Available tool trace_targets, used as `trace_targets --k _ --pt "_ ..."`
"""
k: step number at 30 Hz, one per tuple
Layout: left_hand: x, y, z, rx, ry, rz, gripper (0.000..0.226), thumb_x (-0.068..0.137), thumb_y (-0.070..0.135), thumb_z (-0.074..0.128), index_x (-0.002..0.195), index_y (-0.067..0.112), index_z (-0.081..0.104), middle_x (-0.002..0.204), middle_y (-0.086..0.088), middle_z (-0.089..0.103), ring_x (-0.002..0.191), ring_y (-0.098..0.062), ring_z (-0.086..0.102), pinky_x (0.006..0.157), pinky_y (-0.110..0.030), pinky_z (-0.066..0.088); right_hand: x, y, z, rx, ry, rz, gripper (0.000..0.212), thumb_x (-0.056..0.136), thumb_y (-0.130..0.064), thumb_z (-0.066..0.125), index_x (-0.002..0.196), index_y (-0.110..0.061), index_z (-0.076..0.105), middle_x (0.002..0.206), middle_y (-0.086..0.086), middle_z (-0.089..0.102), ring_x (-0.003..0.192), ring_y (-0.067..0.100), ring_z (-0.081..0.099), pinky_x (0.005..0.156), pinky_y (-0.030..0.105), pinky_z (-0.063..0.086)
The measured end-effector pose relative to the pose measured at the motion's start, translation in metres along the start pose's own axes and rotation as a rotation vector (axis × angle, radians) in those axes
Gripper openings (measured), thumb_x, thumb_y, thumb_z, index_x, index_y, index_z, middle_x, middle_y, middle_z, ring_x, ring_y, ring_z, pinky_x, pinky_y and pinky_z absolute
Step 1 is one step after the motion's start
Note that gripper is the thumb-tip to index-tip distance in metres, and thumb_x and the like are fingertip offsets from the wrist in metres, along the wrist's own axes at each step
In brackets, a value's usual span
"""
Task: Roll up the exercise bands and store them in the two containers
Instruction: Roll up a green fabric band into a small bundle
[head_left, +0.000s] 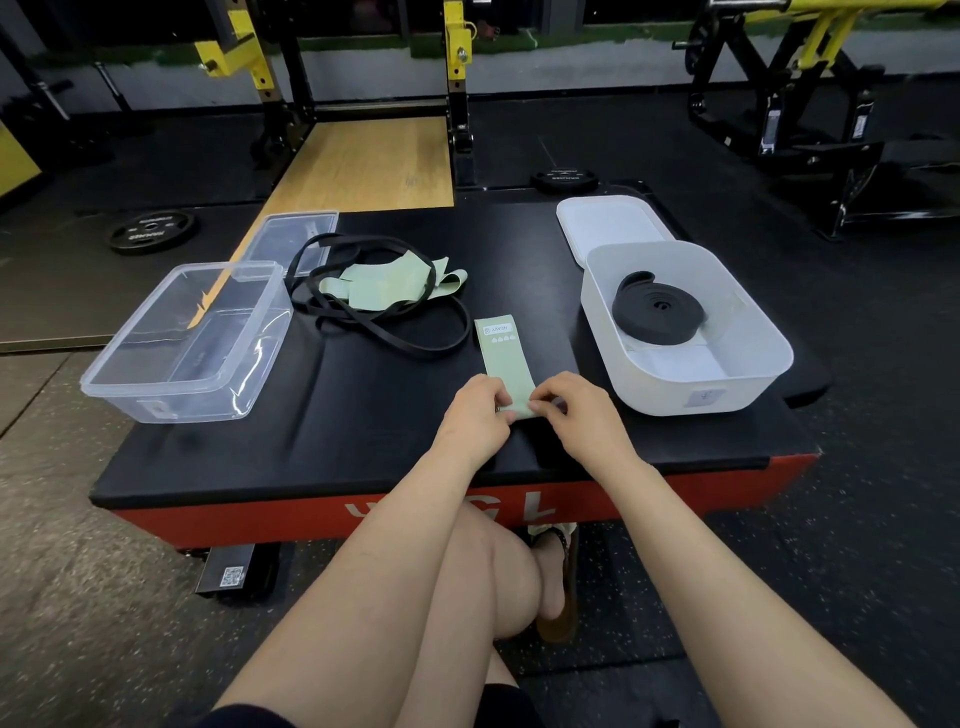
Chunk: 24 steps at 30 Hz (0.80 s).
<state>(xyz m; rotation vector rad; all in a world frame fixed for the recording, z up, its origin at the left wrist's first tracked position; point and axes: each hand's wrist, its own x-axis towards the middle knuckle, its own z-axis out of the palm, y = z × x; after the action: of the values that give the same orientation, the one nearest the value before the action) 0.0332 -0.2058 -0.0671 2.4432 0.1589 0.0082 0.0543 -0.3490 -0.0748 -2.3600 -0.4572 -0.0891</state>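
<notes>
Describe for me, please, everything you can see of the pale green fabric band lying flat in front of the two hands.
The pale green fabric band is a short, flat, woven-looking strip lying lengthwise on the black padded table top, left of the white opaque tub. A white label reading HEAVY, upside down to the camera, sits at its far end above small white marks. The left hand and right hand pinch its near end with curled fingers, apparently starting the roll.

Dim gym light fell from overhead, leaving glare on the clear rectangular plastic container (187, 340); wide-angle distortion bent the edges, and the background stayed murky.
</notes>
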Motion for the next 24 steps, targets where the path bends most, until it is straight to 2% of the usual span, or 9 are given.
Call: trace_targets --k 6,12,17,24 --pt "0.004 0.000 0.002 -0.011 0.021 -0.039 0.012 0.091 0.016 0.057 0.098 0.007 0.061 0.113 -0.005 0.053 0.106 -0.022 0.052 0.092 -0.035 0.043 -0.001 0.009 0.001 -0.004 -0.029 -0.079 0.020 0.084 -0.005 0.067 0.104 -0.005 0.067 0.104 0.004 0.063 0.096 0.021 0.060 0.091 0.034 0.047" --pt "-0.003 -0.001 -0.003 0.094 0.001 0.059 0.025 0.087 0.019 0.062 0.111 0.016 0.053 0.112 -0.001 0.053 0.103 -0.019 0.052 0.085 -0.032 0.042 0.011 0.008 -0.003 0.004 -0.084 -0.030 0.022 0.086 -0.007 0.064 0.108 -0.007 0.069 0.106 0.003 0.064 0.087 0.009 0.051 0.087 0.020 0.038" --pt "-0.006 -0.001 -0.006 0.100 -0.016 0.040 0.022 0.084 0.017 0.065 0.102 0.018 0.052 0.108 -0.001 0.056 0.097 -0.021 0.054 0.083 -0.034 0.044 0.011 0.005 -0.009 -0.020 -0.166 -0.009 0.022 0.087 -0.010 0.065 0.109 -0.009 0.069 0.095 0.000 0.058 0.083 0.012 0.050 0.080 0.021 0.036" --pt "-0.011 -0.004 -0.008 0.042 -0.069 0.032 0.015 0.084 0.017 0.065 0.095 0.018 0.056 0.099 0.003 0.053 0.096 -0.020 0.055 0.085 -0.036 0.048 0.009 0.003 -0.017 -0.030 -0.257 0.040 0.023 0.086 -0.015 0.067 0.109 -0.013 0.069 0.096 -0.002 0.059 0.086 0.010 0.051 0.080 0.017 0.035"
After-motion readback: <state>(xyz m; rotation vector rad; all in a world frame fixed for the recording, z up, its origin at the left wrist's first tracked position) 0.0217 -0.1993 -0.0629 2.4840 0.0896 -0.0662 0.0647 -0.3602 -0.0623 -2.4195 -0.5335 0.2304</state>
